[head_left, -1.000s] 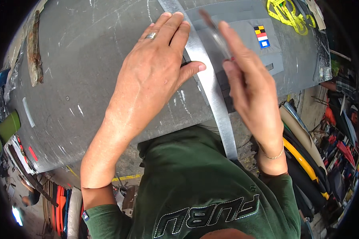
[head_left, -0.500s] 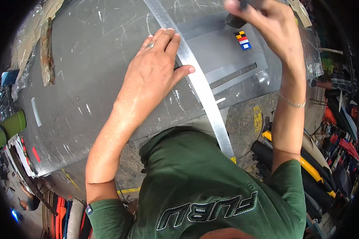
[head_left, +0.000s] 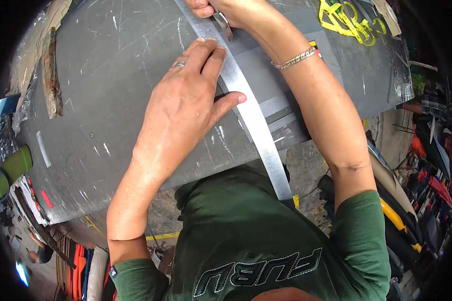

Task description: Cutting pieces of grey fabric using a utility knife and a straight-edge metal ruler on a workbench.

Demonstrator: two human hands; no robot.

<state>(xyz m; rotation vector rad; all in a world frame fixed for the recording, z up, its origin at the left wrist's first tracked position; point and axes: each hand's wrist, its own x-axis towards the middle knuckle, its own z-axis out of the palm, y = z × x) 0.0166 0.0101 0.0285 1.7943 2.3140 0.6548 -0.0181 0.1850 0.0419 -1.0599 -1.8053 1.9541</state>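
My left hand (head_left: pixel 183 93) lies flat on the table, fingers stretched out and thumb spread. Its fingertips and thumb press on a long steel straightedge (head_left: pixel 256 120) that runs from the far side past the near table edge. Beneath the straightedge, to its right, is grey sheet material (head_left: pixel 251 55), partly covered by my right forearm. My right hand (head_left: pixel 226 10), cut off by the top of the picture, is closed around a knife-like tool with a short shiny metal piece (head_left: pixel 223 26), close to the straightedge's right edge. The tool's handle is mostly hidden.
A yellow tape measure (head_left: pixel 354 22) lies at the far right of the dark table (head_left: pixel 110 125). On the left are a rough wooden stick (head_left: pixel 51 75) and a green roll (head_left: pixel 15 165). Several rolls (head_left: pixel 391 210) stand right of me.
My right hand has swung left from above the grey sheet to the straightedge, bringing the tool with it. The yellow tape measure has come into view. My left hand stays on the straightedge.
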